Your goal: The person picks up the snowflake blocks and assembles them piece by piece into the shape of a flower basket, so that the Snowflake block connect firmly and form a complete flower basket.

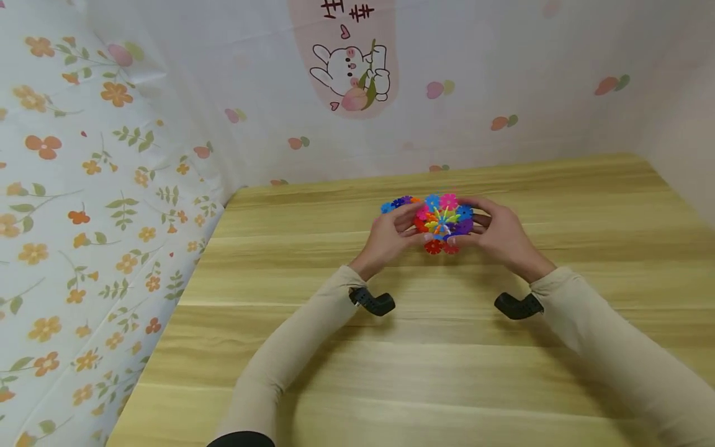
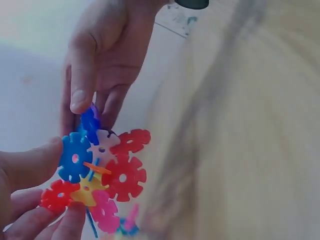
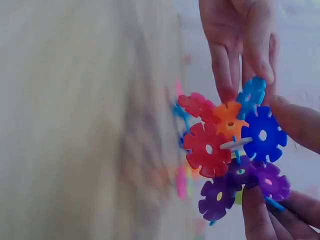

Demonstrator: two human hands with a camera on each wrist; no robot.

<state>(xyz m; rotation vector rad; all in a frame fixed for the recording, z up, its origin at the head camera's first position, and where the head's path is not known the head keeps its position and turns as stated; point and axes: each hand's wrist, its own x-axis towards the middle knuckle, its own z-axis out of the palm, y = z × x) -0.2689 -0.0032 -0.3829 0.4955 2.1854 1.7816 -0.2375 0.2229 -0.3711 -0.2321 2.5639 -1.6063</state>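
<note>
A cluster of interlocking plastic snowflake discs (image 1: 442,220) in red, pink, blue, purple, yellow and orange is held between both hands over the far part of the table. My left hand (image 1: 391,233) grips its left side; in the left wrist view the thumb presses a blue disc (image 2: 76,158), with fingers beneath near a red disc (image 2: 57,195). From the right, my right hand (image 1: 504,234) grips the cluster. Its thumb lies against a dark blue disc (image 3: 263,134) in the right wrist view, and its fingers reach the purple discs (image 3: 270,181) below.
More joined discs (image 1: 401,203), blue, purple and orange, lie behind the left hand on the wood-grain table (image 1: 424,366). A printed cloth (image 1: 251,81) hangs along the far edge, and a floral cloth (image 1: 100,248) along the left. Each wrist wears a black camera mount (image 1: 373,302).
</note>
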